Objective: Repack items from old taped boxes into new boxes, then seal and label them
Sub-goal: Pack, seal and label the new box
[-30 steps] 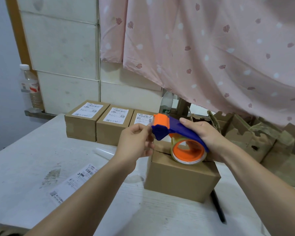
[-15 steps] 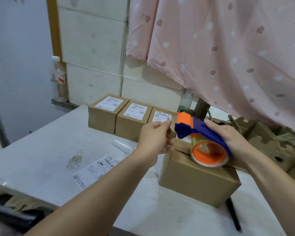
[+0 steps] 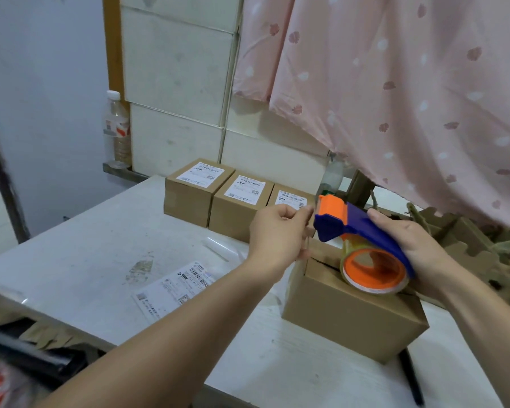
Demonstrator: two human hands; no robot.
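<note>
A plain brown cardboard box [image 3: 348, 316] stands on the white table [image 3: 80, 260] with its top flaps closed. Above it my right hand [image 3: 415, 245] grips a blue and orange tape dispenser [image 3: 362, 242] holding a roll of clear tape. My left hand [image 3: 277, 234] is just left of the dispenser's orange head, fingers curled and pinching the clear tape end. A loose shipping label [image 3: 174, 290] lies flat on the table to the left of the box.
Three labelled boxes [image 3: 236, 198] stand in a row at the back. Torn old boxes [image 3: 477, 248] pile up at the right under a pink curtain [image 3: 395, 98]. A black pen [image 3: 411, 378] lies by the box. A plastic bottle [image 3: 117, 131] stands on a ledge at the left.
The camera has swung left, so the scene sits further right in view. My hands keep their hold at the dispenser's head; the left hand has drawn slightly away from it.
</note>
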